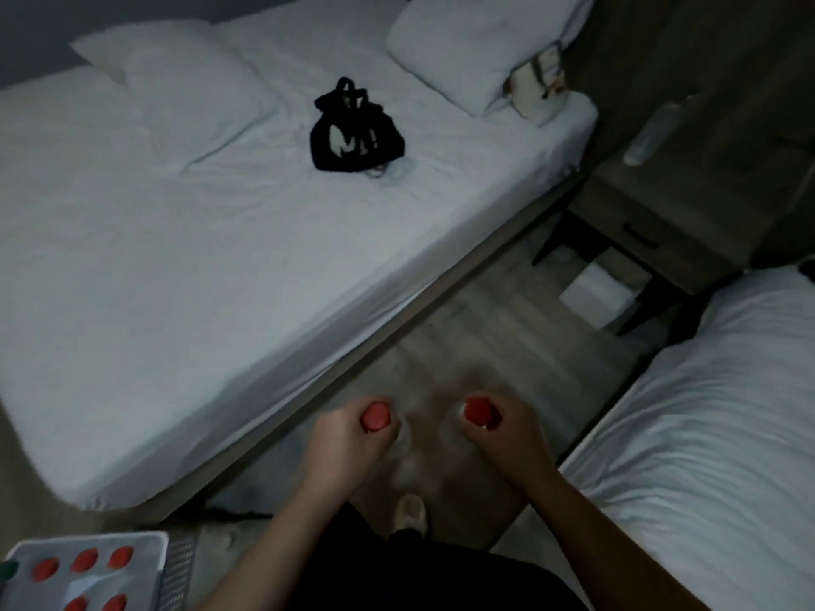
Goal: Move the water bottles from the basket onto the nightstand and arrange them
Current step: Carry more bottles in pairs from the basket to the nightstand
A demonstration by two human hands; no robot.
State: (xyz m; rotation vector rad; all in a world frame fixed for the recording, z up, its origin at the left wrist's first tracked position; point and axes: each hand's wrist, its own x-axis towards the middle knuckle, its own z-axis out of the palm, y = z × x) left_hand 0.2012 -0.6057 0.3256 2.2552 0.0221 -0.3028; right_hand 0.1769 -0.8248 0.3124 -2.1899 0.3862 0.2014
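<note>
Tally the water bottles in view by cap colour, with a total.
Red-capped bottles held: 2, left hand and right hand
Red-capped bottles in basket: 5
Bottle on nightstand, cap unclear: 1
Green bit at basket edge, cut off: not counted
Total: 8

A black bag (356, 132) lies on the white bed (176, 258).

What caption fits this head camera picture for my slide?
Between two beds, the left hand grips one red-capped bottle, the right hand a second bottle; more bottles sit in the basket, nightstand ahead.
</note>
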